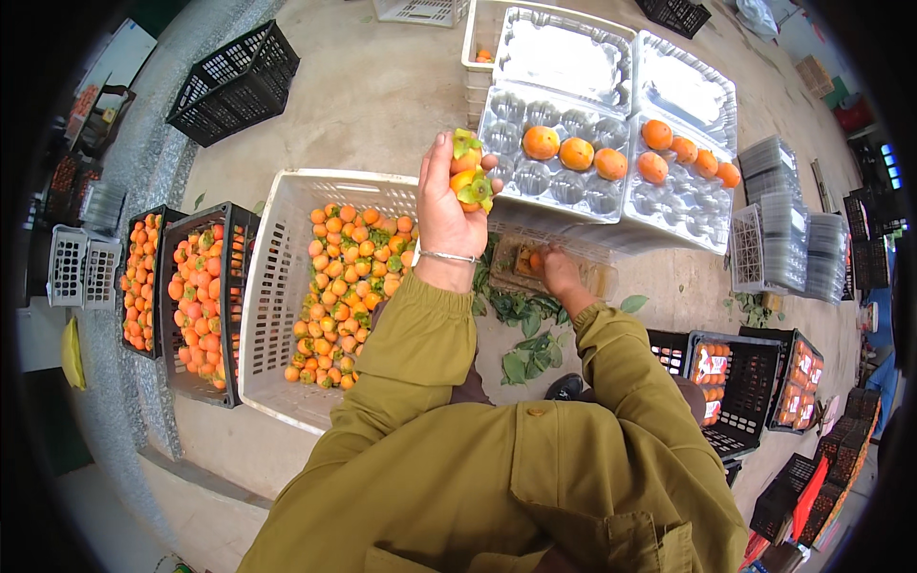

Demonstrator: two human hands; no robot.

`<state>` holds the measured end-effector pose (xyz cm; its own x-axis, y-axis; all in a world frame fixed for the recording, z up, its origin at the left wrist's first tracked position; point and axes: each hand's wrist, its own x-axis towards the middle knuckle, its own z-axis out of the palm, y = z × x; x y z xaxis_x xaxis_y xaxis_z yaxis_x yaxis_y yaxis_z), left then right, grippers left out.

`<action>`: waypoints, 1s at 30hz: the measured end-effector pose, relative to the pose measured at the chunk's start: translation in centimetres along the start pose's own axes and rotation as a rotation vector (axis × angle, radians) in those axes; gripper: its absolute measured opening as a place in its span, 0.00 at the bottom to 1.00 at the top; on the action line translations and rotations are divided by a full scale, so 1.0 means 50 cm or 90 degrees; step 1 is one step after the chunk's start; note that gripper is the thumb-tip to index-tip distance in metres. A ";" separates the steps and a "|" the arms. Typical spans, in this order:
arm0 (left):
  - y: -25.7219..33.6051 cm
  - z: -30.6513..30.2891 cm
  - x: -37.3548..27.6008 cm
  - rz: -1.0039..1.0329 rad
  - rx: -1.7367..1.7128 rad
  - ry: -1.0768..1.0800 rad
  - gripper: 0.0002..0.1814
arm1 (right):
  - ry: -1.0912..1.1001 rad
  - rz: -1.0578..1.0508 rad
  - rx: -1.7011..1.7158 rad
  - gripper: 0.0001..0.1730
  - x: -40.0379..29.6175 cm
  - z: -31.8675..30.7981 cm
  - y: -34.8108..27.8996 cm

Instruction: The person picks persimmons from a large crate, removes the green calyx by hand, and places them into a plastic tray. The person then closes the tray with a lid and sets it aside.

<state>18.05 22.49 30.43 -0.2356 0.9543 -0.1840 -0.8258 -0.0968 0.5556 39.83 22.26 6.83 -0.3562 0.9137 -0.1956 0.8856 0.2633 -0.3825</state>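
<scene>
My left hand (451,208) is raised in front of the large white crate (269,301), holding two orange persimmons (469,172) with green calyxes. Many more persimmons (344,279) lie loose in that crate. Lower down, my right hand (562,272) reaches to a small box (523,261), its fingers against a persimmon (535,261); whether they grip it is hidden. Beyond my hands, a clear plastic clamshell tray (559,193) lies open with three persimmons in one row. Beside it, another open clamshell tray (673,215) holds several.
Black crates of persimmons (197,308) stand at left, beside an upright black crate (236,86). Green leaves (530,358) litter the floor between my feet. Stacked clear trays (784,229) and black crates with packed fruit (723,379) stand at right. A white crate (478,79) stands behind the clamshells.
</scene>
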 end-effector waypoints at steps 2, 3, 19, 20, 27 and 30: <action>0.003 0.004 -0.002 0.010 -0.023 0.021 0.17 | 0.051 -0.011 -0.052 0.14 0.004 0.047 0.017; 0.007 0.005 -0.003 0.016 -0.029 0.016 0.17 | 0.074 -0.019 -0.079 0.13 0.002 0.047 0.012; 0.038 -0.009 -0.017 0.006 -0.045 -0.079 0.16 | 0.379 -0.390 0.010 0.23 -0.046 -0.528 -0.319; 0.036 -0.003 -0.025 0.034 -0.025 -0.053 0.21 | 0.392 -0.400 -0.005 0.21 -0.017 -0.528 -0.334; 0.007 0.008 -0.022 0.311 0.304 -0.108 0.28 | 0.388 -0.377 -0.208 0.08 0.116 -0.468 -0.337; 0.020 0.009 -0.029 0.342 0.422 -0.112 0.29 | 0.383 -0.383 -0.102 0.11 0.103 -0.478 -0.339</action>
<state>17.80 21.13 31.62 -0.3803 0.8618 0.3356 -0.1437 -0.4135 0.8991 30.13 29.88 33.89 -0.5996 0.6013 0.5281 0.6448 0.7539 -0.1264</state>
